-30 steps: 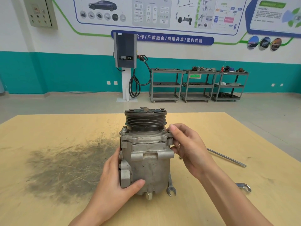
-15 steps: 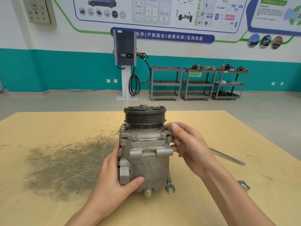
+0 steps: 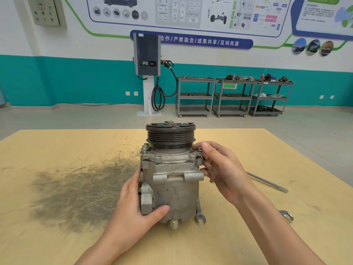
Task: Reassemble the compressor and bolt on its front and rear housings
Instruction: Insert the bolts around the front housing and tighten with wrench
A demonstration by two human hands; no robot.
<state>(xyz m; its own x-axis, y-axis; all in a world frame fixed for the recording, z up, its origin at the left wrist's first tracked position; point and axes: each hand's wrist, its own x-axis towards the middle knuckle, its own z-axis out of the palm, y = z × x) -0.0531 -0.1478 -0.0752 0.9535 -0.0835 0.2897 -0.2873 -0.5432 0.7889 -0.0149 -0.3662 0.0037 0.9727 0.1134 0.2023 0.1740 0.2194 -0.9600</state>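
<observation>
A grey metal compressor [image 3: 175, 188] stands upright in the middle of the wooden table [image 3: 57, 236], its black grooved pulley [image 3: 170, 135] on top. My left hand [image 3: 137, 209] grips the lower left of its body, thumb across the front. My right hand [image 3: 223, 169] is at the upper right flange, fingertips pinching a bolt head [image 3: 199, 149] there. Another bolt head sticks up at the flange's left corner [image 3: 146, 145]. A hex plug [image 3: 173, 224] protrudes at the bottom front.
An open-end wrench [image 3: 199, 217] lies against the compressor's right foot. A second wrench head [image 3: 286, 215] and a long steel rod [image 3: 267, 181] lie to the right. A dark scuffed patch [image 3: 76, 192] marks the table's left. Carts and a charging post stand far behind.
My right hand's fingers have shifted slightly up on the flange bolt. The view has tipped down a little. The compressor and left hand stay put.
</observation>
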